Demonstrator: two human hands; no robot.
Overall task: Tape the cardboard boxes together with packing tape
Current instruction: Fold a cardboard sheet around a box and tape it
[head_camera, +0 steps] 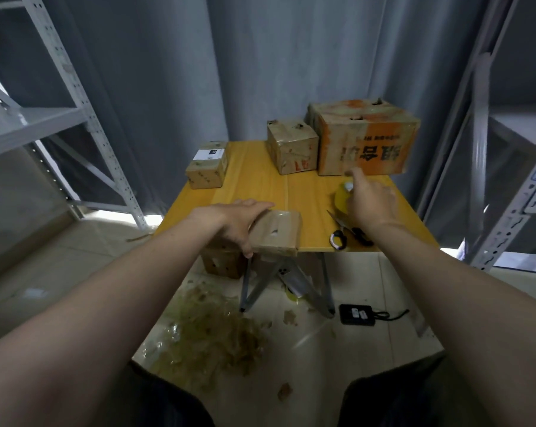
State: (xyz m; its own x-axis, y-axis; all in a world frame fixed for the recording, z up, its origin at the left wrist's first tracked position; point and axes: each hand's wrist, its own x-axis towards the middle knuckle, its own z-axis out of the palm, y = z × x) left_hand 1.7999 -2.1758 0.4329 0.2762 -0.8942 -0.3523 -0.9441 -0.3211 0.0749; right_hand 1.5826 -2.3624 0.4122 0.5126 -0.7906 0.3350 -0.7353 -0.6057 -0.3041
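Two bare forearms reach forward from the bottom of the view. The left hand (235, 224) holds a small tape-wrapped brown cardboard box (277, 232) at the near edge of the yellow wooden worktop (260, 186). Its fingers lie over the box's top and its thumb presses the near face.

The right hand (371, 204) is blurred near the right edge, over a yellow roll of packing tape (340, 200), with the index finger stretched out. I cannot tell whether it grips the roll. Black-handled scissors (352, 232) lie just beside it, towards the near right corner.

A large orange-and-brown cardboard box (365, 140) stands at the far right corner, with a medium brown cardboard box (292, 151) close against its left side. A small brown cardboard box with a white label (206, 166) sits at the far left corner, overhanging the left edge.

On the floor below lie a heap of crumpled tape scraps (211, 334) and a black device with a cord (357, 314).
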